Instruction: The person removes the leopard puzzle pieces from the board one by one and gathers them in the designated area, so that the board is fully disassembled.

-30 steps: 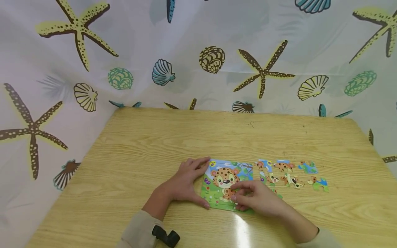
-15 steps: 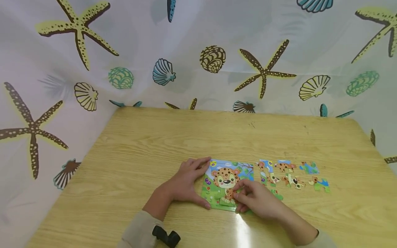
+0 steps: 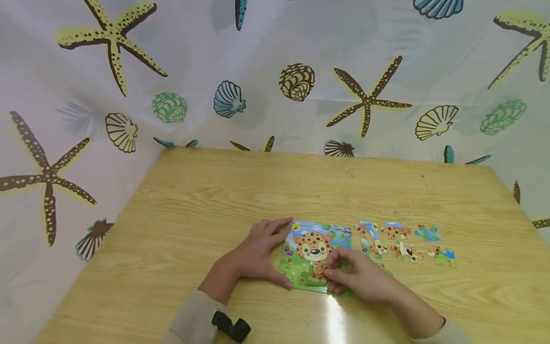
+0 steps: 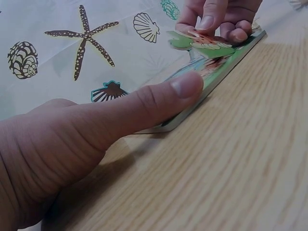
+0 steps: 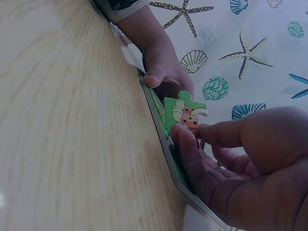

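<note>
A square puzzle board (image 3: 315, 243) with a printed spotted leopard cub lies on the table. My left hand (image 3: 259, 251) spans its left side, the thumb resting on the near edge and the fingers at the far left corner. Between thumb and fingertips, my right hand (image 3: 358, 274) pinches a green and orange jigsaw piece (image 5: 187, 115). That piece is held tilted just above the board's lower part, as the left wrist view also shows. The right hand covers the board's lower right corner.
Several loose jigsaw pieces (image 3: 406, 252) lie in rows to the right of the board, one partly hidden behind the right hand. The wooden table (image 3: 215, 191) reaches back to a curtain (image 3: 258, 71) printed with starfish and shells.
The right hand has lifted and tilted the jigsaw piece off the board's lower part, drawing it slightly right. The left hand stays at the board's left side.
</note>
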A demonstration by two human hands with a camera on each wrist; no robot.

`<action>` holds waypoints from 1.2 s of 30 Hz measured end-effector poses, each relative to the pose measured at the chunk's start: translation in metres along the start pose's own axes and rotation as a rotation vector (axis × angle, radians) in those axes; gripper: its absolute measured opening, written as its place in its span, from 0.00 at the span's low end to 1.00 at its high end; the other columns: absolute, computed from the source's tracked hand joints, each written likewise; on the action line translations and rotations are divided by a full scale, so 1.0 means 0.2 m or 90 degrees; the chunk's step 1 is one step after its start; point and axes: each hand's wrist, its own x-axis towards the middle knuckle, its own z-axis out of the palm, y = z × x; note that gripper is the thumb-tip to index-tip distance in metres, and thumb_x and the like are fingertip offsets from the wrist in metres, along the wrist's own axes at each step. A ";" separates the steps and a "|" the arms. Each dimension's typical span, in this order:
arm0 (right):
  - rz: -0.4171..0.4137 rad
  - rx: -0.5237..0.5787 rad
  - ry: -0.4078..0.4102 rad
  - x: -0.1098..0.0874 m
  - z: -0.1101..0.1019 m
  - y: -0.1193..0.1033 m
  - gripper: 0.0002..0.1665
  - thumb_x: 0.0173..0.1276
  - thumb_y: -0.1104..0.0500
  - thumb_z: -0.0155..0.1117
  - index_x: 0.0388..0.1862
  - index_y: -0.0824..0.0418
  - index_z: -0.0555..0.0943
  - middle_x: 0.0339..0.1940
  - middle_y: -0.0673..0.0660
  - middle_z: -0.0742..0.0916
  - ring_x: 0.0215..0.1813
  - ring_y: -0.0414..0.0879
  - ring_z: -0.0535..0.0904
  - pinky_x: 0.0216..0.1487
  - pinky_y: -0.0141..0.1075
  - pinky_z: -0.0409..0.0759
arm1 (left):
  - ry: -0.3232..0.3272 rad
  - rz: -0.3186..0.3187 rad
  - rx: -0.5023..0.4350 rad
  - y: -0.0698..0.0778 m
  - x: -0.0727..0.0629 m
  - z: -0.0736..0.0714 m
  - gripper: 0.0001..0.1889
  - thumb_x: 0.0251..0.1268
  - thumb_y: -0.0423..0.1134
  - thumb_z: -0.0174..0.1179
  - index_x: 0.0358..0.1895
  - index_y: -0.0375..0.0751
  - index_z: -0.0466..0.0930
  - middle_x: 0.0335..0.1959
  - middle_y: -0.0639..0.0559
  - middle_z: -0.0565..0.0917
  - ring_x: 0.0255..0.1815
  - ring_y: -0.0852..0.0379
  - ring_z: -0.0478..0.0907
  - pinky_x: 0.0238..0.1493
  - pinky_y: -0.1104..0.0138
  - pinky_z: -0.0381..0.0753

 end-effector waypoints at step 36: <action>-0.014 0.066 0.055 -0.26 -0.21 0.10 0.27 0.70 0.61 0.65 0.60 0.76 0.69 0.45 0.64 0.81 0.40 0.56 0.88 0.45 0.44 0.86 | -0.001 -0.007 -0.005 0.00 0.00 0.00 0.72 0.28 0.74 0.76 0.80 0.43 0.52 0.82 0.57 0.51 0.70 0.52 0.57 0.71 0.49 0.56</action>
